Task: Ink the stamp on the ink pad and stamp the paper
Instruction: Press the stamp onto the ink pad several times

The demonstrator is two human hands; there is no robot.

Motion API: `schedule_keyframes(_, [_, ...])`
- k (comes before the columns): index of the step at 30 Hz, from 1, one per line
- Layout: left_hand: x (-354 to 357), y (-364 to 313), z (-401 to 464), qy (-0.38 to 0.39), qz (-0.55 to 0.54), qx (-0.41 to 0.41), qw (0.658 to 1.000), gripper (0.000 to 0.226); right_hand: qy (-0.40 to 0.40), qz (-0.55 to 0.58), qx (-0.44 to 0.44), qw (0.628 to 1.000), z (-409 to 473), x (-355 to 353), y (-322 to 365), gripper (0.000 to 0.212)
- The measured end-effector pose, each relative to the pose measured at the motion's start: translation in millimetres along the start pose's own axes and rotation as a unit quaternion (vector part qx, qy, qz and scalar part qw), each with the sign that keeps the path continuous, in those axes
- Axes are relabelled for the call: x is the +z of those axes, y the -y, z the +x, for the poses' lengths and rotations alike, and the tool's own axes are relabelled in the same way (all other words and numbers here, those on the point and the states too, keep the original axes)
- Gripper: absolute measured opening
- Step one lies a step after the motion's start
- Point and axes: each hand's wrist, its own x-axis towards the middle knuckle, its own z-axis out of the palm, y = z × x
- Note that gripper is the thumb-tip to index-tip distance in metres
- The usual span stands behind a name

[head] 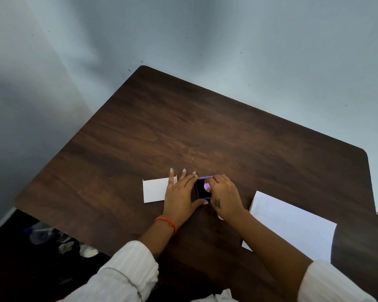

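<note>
A small purple ink pad with a dark inked face lies on the brown table near the front middle. My left hand rests flat beside it, its thumb and fingers bracketing the pad's left side. My right hand pinches a small pale lilac stamp with its fingertips and holds it down on the pad's right part. A white sheet of paper lies to the right of my right forearm.
A small white card or box lid lies left of my left hand, partly under its fingers. The table stands against pale walls. Bottles and clutter sit on the dark floor at the lower left.
</note>
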Motion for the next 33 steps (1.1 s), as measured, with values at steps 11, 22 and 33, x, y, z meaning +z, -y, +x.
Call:
schedule_keyframes(11, [-4, -2, 0, 0.002, 0.013, -0.001, 1.000, 0.078, 0.087, -0.060, -0.066, 0.992, 10, -11, -10, 0.025])
schedule_keyframes(22, [0, 0, 0, -0.016, -0.022, -0.005, 1.000, 0.077, 0.050, -0.061, -0.057, 0.995, 8, -5, -6, 0.027])
schedule_keyframes(33, [0, 0, 0, -0.017, -0.040, -0.008, 0.999, 0.076, 0.018, -0.035, -0.056, 0.998, 6, -1, -8, 0.028])
